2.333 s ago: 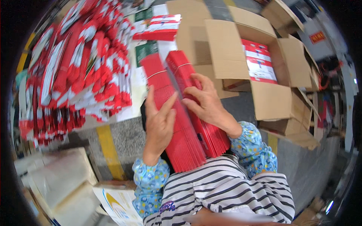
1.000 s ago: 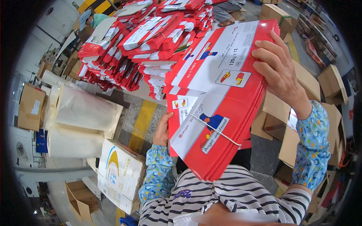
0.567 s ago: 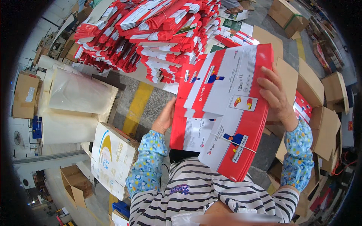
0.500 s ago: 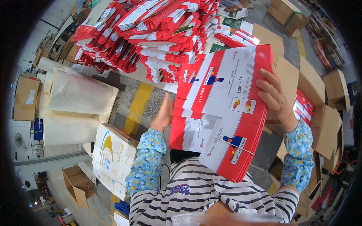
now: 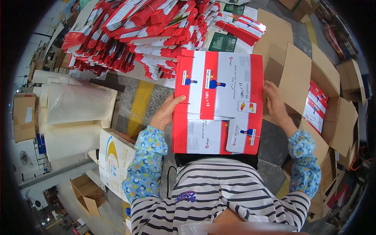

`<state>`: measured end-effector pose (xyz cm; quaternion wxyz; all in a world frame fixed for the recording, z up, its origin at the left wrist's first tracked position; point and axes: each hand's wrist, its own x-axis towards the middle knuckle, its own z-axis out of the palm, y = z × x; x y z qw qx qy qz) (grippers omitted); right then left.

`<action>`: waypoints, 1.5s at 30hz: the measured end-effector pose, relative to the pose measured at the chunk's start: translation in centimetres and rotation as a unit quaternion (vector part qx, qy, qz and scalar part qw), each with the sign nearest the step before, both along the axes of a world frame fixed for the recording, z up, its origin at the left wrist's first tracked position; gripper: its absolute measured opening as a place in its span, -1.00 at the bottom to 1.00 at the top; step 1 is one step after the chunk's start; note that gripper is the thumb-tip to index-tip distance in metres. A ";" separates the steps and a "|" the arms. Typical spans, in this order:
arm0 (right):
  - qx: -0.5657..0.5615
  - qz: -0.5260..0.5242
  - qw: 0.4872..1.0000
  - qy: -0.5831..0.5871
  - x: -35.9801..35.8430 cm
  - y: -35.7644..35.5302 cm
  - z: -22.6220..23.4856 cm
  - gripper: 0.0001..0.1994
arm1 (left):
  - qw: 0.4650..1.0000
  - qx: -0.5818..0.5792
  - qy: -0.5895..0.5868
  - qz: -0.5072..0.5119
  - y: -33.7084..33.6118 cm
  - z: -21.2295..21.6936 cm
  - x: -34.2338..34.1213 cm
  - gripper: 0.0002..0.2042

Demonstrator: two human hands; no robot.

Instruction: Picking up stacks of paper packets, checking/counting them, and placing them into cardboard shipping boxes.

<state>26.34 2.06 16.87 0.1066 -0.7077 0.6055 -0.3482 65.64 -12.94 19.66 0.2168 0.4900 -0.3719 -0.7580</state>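
Tilted half a second ago, the cartons (image 5: 219, 98) now lie nearly level at frame centre. The left hand (image 5: 167, 111) grips their left edge; the right hand (image 5: 277, 105) curls beside the right edge, contact unclear. Even side pressure should square them. At right, an open box (image 5: 295, 74) holds red-white packs (image 5: 315, 107).

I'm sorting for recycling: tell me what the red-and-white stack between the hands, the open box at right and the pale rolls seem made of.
Red-and-white stack: probably thin paperboard, smooth; crisp print and straight edges. Open box: likely corrugated cardboard, matte; plain brown, stiff flaps. Pale rolls: perhaps plastic film or wrapped paper, satiny; the soft sheen leaves it open.
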 end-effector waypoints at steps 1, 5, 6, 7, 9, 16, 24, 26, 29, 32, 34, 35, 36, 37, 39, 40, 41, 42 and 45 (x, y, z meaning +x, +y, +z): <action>0.055 -0.082 0.976 -0.194 0.4 0.5 -0.4 -0.54 | 1.000 0.007 -0.004 -0.011 -0.3 0.1 0.2 -0.48; 0.306 -0.127 0.797 -0.506 0.7 -2.1 0.6 -0.40 | 0.996 0.067 -0.021 -0.053 -2.1 0.3 0.7 -0.43; 0.305 -0.129 0.795 -0.508 1.7 -2.6 1.4 -0.40 | 0.996 0.068 -0.024 -0.055 -2.2 0.4 0.2 -0.43; 0.327 -0.122 0.776 -0.526 2.6 -3.0 2.5 -0.38 | 0.996 0.083 -0.015 -0.019 -2.2 0.8 -0.6 -0.46; 0.348 -0.153 0.716 -0.586 4.4 -3.6 3.8 -0.36 | 0.995 0.096 -0.005 0.013 -2.1 1.0 -1.2 -0.48; 0.240 -0.189 0.718 -0.625 4.8 -3.7 7.0 -0.34 | 0.998 -0.002 0.049 0.030 -2.2 3.7 -2.9 -0.59; -0.028 -0.078 0.837 -0.541 1.8 0.1 16.8 -0.35 | 0.953 -0.270 0.112 0.084 -1.5 13.4 -4.8 -0.47; 0.023 -0.130 0.897 -0.421 2.1 0.9 16.3 -0.28 | 0.939 -0.326 0.105 0.031 -1.9 11.3 -2.6 -0.32; -0.057 -0.110 0.928 -0.350 2.6 0.8 15.1 -0.21 | 0.956 -0.294 0.015 -0.008 -1.3 10.6 -3.2 -0.33; 0.016 -0.104 0.914 -0.391 2.2 0.8 15.9 -0.19 | 0.959 -0.284 0.012 -0.009 -1.0 11.2 -3.9 -0.37; 0.029 -0.114 0.895 -0.431 2.2 0.1 16.2 -0.19 | 0.953 -0.301 0.018 0.006 -1.8 11.2 -4.1 -0.39; 0.015 -0.100 0.908 -0.407 1.9 0.3 16.4 -0.22 | 0.940 -0.339 0.028 0.011 -2.1 11.1 -4.1 -0.39; 0.015 -0.098 0.907 -0.410 1.9 0.6 16.2 -0.22 | 0.926 -0.374 0.034 0.020 -2.2 11.2 -3.8 -0.40; -0.042 -0.091 0.955 -0.279 1.9 1.1 15.7 -0.24 | 0.912 -0.410 0.026 -0.008 -2.2 11.3 -3.6 -0.40; -0.148 0.043 0.947 -0.284 0.7 2.1 14.3 -0.38 | 0.789 -0.610 0.045 -0.052 -4.1 9.8 -3.4 -0.44; -0.290 0.078 0.941 -0.153 1.3 0.8 14.1 -0.51 | 0.644 -0.761 0.046 -0.062 -7.3 7.5 -1.0 -0.47; -0.286 0.099 0.939 -0.163 2.6 0.8 13.6 -0.55 | 0.595 -0.761 0.065 -0.250 -14.6 4.4 7.2 -0.51; -0.269 0.102 0.943 -0.165 3.0 2.4 11.8 -0.60 | 0.773 -0.517 -0.132 -0.344 -14.1 3.5 8.6 -0.52; -0.173 0.025 0.978 -0.117 3.5 7.0 4.9 -0.57 | 0.635 -0.759 -0.093 -0.112 -2.4 -1.0 0.5 -0.74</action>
